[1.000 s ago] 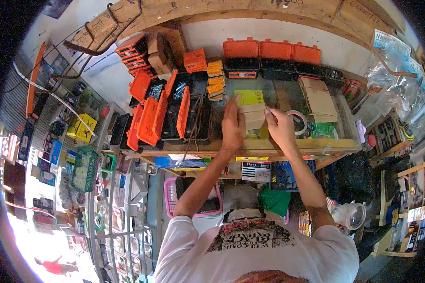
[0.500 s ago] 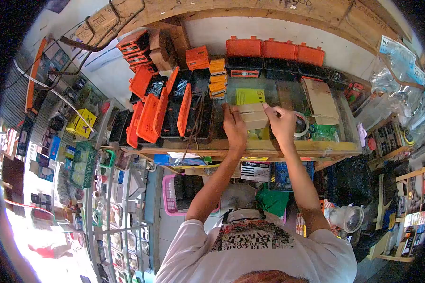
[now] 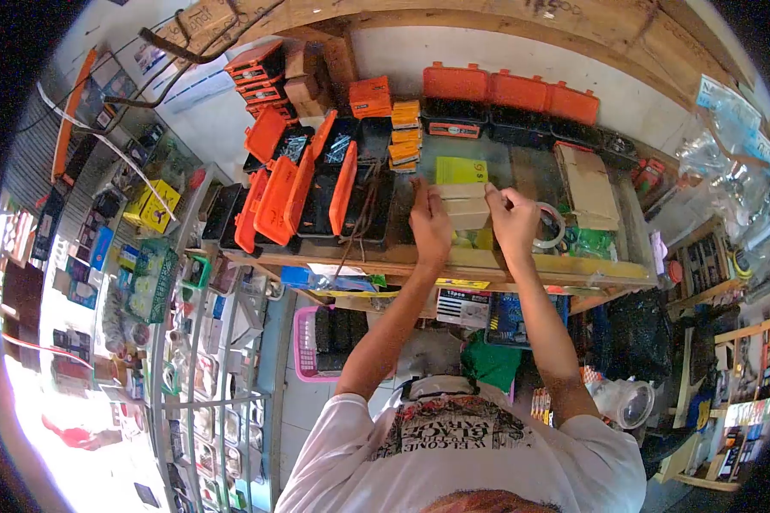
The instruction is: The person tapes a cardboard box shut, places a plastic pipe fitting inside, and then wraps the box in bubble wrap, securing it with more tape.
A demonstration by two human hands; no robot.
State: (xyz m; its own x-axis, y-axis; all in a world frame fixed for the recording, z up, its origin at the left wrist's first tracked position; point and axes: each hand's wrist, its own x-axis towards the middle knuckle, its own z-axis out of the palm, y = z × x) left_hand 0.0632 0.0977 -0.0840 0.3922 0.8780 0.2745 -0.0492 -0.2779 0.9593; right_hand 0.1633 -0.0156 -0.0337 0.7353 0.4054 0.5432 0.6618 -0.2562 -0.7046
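Note:
Above the glass-topped counter (image 3: 402, 248), a small tan cardboard box (image 3: 462, 208) is held between my two hands. My left hand (image 3: 430, 224) is closed on the box's left end. At its right end my right hand (image 3: 512, 224) pinches the edge with thumb and fingers. Just behind the box lies a yellow card (image 3: 460, 169) with dark print. A roll of tape (image 3: 553, 227) rests right of my right hand. Stacked small orange boxes (image 3: 405, 135) stand behind my left hand.
Open orange-and-black cases (image 3: 287, 197) fill the counter's left. Orange-lidded boxes (image 3: 458, 98) line the back. Flattened cardboard (image 3: 587, 184) lies at right. A pink basket (image 3: 304, 342) is on the floor. Plastic bags (image 3: 719, 137) hang at upper right.
The view has shifted slightly, so the counter sits a little differently in frame. Both hands still hold the cardboard box; its front face appears slightly more tilted toward me.

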